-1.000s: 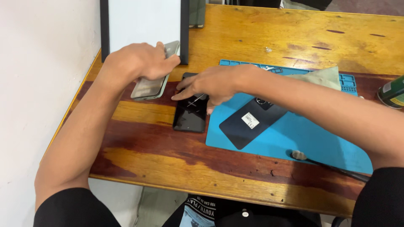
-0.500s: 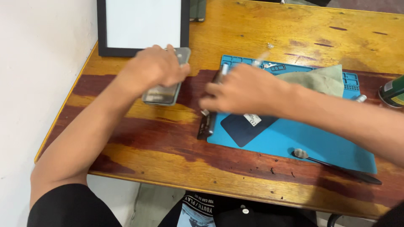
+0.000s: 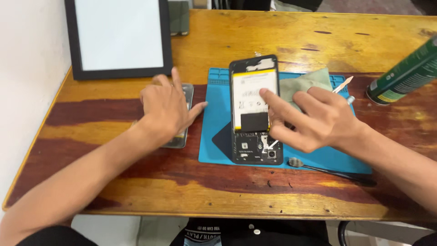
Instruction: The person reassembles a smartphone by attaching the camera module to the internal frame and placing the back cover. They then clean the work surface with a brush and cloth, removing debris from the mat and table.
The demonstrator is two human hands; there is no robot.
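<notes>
An opened phone lies back-up on the blue work mat, its pale battery and circuit boards exposed. My right hand rests beside its right edge, index finger touching the battery, fingers spread, holding nothing. My left hand lies flat with fingers apart on a grey phone cover that sits on the wooden table left of the mat.
A black-framed white panel lies at the back left. A greenish cloth and a pale pry stick lie on the mat. A metal spudger rests at the mat's front edge. A green can lies at right.
The phone has been turned over and set on the mat with its insides up. My left hand put the grey cover down on the table and flattened onto it.
</notes>
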